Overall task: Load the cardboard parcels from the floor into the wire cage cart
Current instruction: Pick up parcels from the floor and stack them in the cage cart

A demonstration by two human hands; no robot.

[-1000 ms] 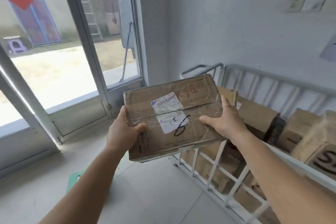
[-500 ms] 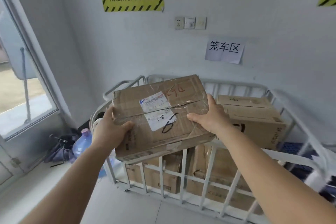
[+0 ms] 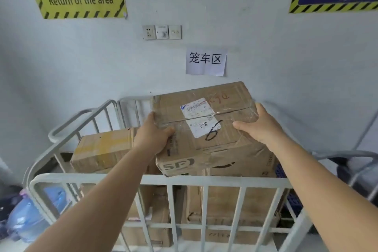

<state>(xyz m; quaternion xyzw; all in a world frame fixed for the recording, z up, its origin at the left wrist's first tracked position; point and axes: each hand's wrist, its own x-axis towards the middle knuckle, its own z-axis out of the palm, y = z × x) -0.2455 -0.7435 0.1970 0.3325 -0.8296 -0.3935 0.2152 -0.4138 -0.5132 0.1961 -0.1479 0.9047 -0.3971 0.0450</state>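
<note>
— Looking over the cart rail: where is the parcel (image 3: 204,127) held?

— It is held above the wire cage cart (image 3: 126,179), over the boxes already stacked inside, past the near top rail. The left hand (image 3: 152,136) is curled round its left end, thumb on top; the right hand (image 3: 259,125) is wrapped round its right end.

— How is it oriented?

— Its long axis is laid left to right, the right end raised slightly. The labelled top, marked "6", is tipped toward the camera, and the printed "SF" side is turned down and forward.

— What is seen beside it?

— A taped box (image 3: 104,149) is seen lower left in the cart, and a water bottle (image 3: 30,217) is seen outside it on the floor.
</note>
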